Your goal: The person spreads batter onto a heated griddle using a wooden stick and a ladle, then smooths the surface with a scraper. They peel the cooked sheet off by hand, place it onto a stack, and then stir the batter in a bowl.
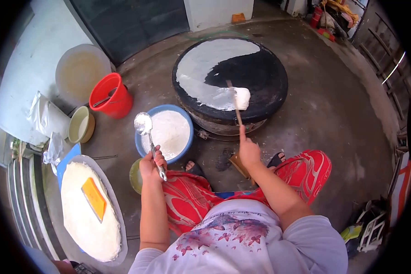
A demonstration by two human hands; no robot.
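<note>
My left hand (153,165) is closed around the handle of a metal ladle (144,123), its white-coated bowl near the edge of a blue basin (190,144) of white batter (169,132). The fingers of my right hand (250,151) wrap a thin wooden spreader (238,114) that reaches over a round black griddle (255,68). A thin coat of batter (192,64) curves along the griddle's far and left side. By the spreader, near the front edge, lies a thick white lump of batter (242,98).
A red bucket (118,102) with a utensil inside and a tan bowl (89,128) stand to the left. Nearer me, an orange scraper (94,196) lies on a white round stack (86,223). Various items (370,223) sit at the lower right.
</note>
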